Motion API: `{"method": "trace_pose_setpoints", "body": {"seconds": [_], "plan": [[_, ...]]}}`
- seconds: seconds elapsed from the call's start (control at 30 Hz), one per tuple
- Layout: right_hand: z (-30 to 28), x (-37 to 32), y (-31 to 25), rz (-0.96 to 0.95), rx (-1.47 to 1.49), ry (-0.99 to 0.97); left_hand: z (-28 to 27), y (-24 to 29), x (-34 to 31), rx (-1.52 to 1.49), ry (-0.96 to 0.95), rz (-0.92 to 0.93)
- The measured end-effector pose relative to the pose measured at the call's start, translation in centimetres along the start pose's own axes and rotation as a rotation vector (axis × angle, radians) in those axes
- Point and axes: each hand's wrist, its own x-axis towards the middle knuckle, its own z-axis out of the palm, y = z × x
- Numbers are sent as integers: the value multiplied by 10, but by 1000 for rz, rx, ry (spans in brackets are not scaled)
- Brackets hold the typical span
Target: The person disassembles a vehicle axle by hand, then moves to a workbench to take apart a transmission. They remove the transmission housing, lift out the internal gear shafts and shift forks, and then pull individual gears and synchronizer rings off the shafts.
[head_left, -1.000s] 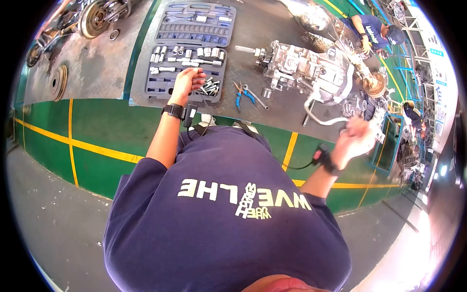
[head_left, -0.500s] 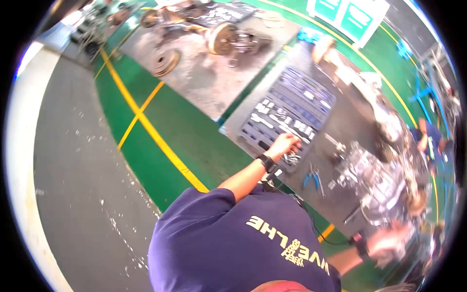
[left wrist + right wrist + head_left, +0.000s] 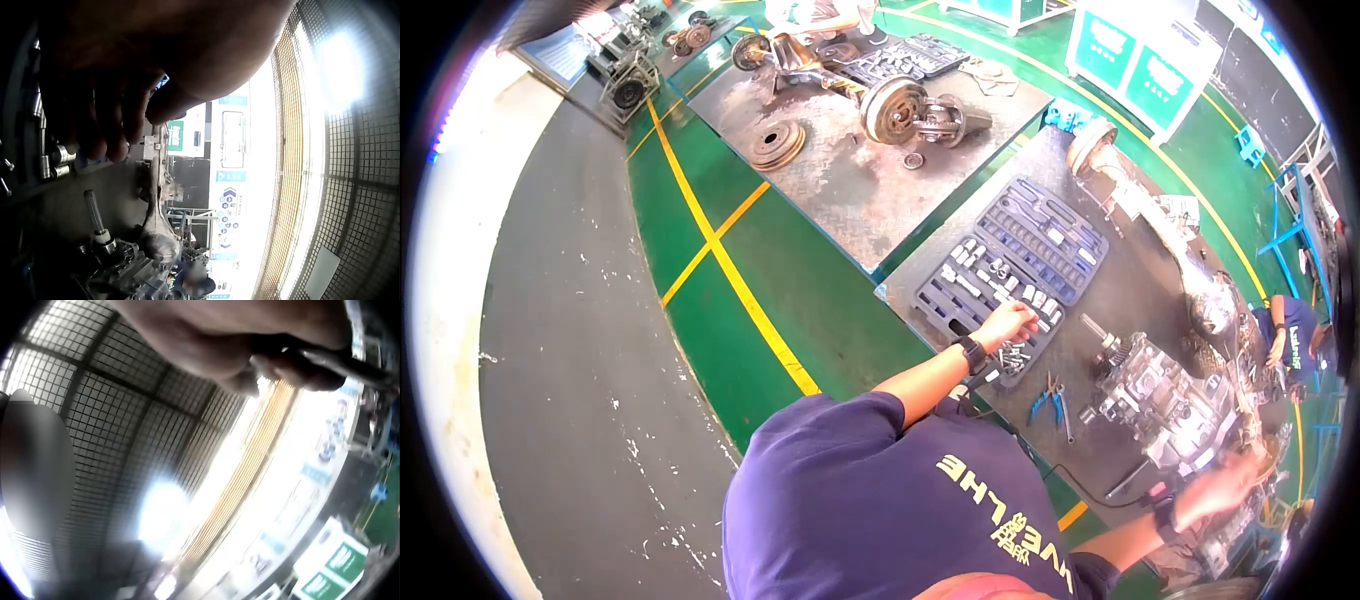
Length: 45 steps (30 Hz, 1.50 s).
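Observation:
My left hand [image 3: 1008,322] hovers over the open blue socket-set case [image 3: 1055,208], its fingers loosely bent with nothing visible between them. Sockets [image 3: 967,252] sit in the case's slots, and a heap of bolts [image 3: 1014,358] lies in its near corner beside that hand. Far to the right, my right hand [image 3: 1225,485] is blurred beside the metal gearbox [image 3: 1165,400]. In the right wrist view its fingers curl round a slim grey metal tool [image 3: 353,364]; I cannot tell its kind.
Blue-handled pliers [image 3: 1041,400] and a wrench [image 3: 1065,418] lie between case and gearbox. A long axle housing [image 3: 1145,215] runs along the bench's far side. Another bench [image 3: 840,210] holds drums and an axle. A person [image 3: 1293,335] works at the far right.
My view has swung left, so the benches appear farther right and turned. My left hand stays over the case. My right hand stays by the gearbox's right end, blurred throughout.

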Motion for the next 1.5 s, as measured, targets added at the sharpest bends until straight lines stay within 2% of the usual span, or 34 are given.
{"method": "trace_pose_setpoints", "body": {"seconds": [0.07,0.13,0.17,0.2,0.23,0.3,0.33,0.37,0.43,0.47,0.5,0.57,0.6,0.67,0.7,0.73,0.77,0.83,0.87,0.9,0.97,1.0,1.03,1.1,1.2,1.23,1.27,1.33,1.37,1.4,1.5], "plan": [[3,-35,-27,54,-155,-306,6,1,6,38,-11,12],[-15,-28,23,31,124,-84,15,9,4,21,-43,37],[-14,-26,-7,110,96,-18,17,9,2,38,-41,35],[3,-23,-32,215,86,204,16,5,2,23,-65,45],[-6,-3,-14,246,122,103,19,12,-7,53,-64,13],[13,-29,-44,15,-143,-167,23,9,-9,118,-61,-30],[-2,-33,-8,-19,-71,-399,24,6,-9,103,-71,-33],[-7,-44,-4,42,-11,-376,24,3,-7,90,-79,-30],[-21,-12,33,140,180,-118,27,6,-2,77,-78,5],[5,-21,-35,219,-22,78,28,7,-9,83,-72,10],[4,-8,-26,193,42,28,30,7,-13,87,-71,19],[16,-20,-40,26,-148,-175,32,6,-14,117,-75,-16],[1,-26,-11,93,-7,-368,32,-1,-14,88,-91,-15],[-22,-18,26,162,75,-227,33,-1,-4,75,-108,13],[-28,-8,32,217,96,-71,32,-3,-3,66,-116,46],[-9,-12,-17,150,-15,32,34,-1,-11,87,-108,36],[7,-18,-52,159,-91,-56,39,3,-16,105,-103,27],[12,-39,-32,-48,-107,-527,41,-6,-9,143,-137,13],[4,-54,-20,-91,-147,-715,45,-9,-7,155,-157,-1],[-2,-65,-15,25,-82,-696,47,-8,-3,166,-172,-8],[-9,-59,-9,-29,60,-303,54,2,-11,153,-171,24],[-18,-43,-13,188,93,-169,56,4,-15,138,-169,20],[-30,-19,5,185,226,-153,56,3,-19,128,-169,14],[-23,-8,-18,261,179,17,56,1,-17,158,-171,-10],[-23,-9,6,150,243,-15,66,-2,-12,284,-150,28],[-17,-21,-2,141,207,8,77,2,-17,369,-198,139],[-10,-33,-10,127,178,29,95,9,-24,622,-200,358],[8,-53,-24,89,120,83,139,50,-49,668,-441,532],[15,-58,-28,105,184,87,163,69,-53,681,-574,473],[19,-60,-25,101,214,90,188,71,-50,727,-579,580],[29,-51,-26,92,255,216,235,98,-64,620,-703,650]]}}
